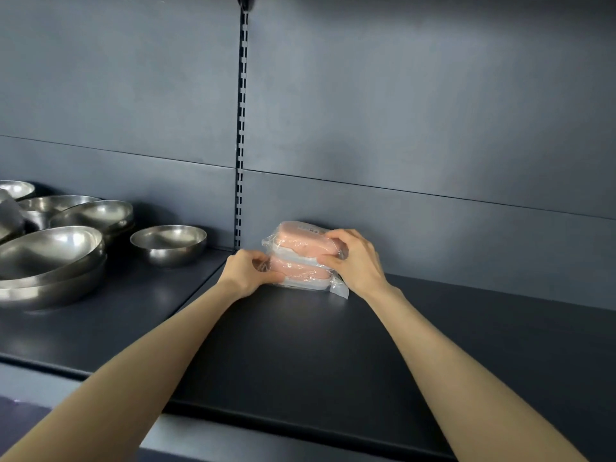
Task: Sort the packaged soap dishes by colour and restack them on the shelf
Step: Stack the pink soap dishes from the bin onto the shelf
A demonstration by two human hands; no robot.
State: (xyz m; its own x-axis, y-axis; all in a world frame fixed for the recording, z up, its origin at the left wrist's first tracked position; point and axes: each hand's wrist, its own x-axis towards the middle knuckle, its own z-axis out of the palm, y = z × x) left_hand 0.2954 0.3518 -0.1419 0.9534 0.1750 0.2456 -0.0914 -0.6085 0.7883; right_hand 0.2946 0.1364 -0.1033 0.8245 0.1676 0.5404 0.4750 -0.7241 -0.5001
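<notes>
2 pink packaged soap dishes (295,244) sit stacked at the back of the shelf (300,355), close to the rear panel (433,228). The left grip (248,273) pinches the lower pack's wrap; the right grip (353,261) clasps the upper pack's end. Advised: square both packs edge to edge before letting go. Steel bowls (168,243) stand well apart at left; open shelf lies in front and to the right.

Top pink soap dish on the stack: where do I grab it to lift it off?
Grip the top soap dish by its short ends, from the sides. It lies flat, long side left to right, close to the back wall, so the ends are free. The right hand grips its right end; the left hand pinches the left end of the lower soap dish.
</notes>
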